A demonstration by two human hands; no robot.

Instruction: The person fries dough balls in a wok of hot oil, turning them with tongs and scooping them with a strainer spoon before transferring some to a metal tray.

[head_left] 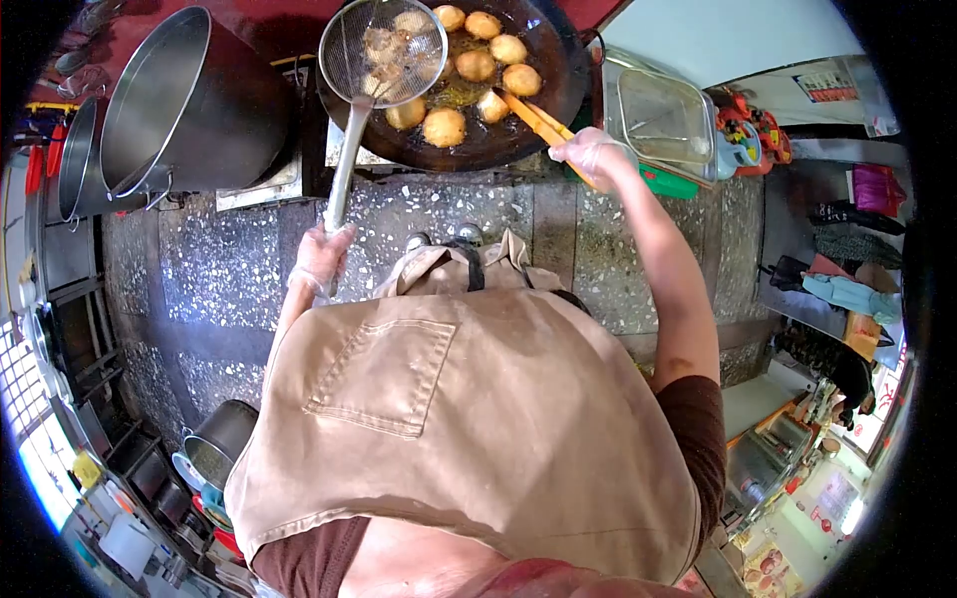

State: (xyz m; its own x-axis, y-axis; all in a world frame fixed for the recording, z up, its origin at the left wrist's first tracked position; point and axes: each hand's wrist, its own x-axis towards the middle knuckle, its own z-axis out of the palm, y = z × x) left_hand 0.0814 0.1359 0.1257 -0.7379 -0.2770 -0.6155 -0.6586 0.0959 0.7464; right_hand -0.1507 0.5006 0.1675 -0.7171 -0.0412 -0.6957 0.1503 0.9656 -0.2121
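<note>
My left hand (324,256), in a clear plastic glove, is closed round the metal handle of a mesh strainer (344,164). The strainer's round basket hangs over the left part of a large dark wok (558,75), and some golden fried balls show through or under its mesh. My right hand (595,157), also gloved, grips yellow-orange tongs (539,122). Their tips reach into the wok and touch one pale golden ball (492,107). Several other browned balls, such as a fried ball (444,127), float in the bubbling oil.
Left of the wok stands a tall metal pot (239,110), with another pot (80,159) beyond it. A clear rectangular container (663,115) sits to the right, above a green tray edge (668,182). Speckled floor (399,204) lies below. Shelves and goods line both sides.
</note>
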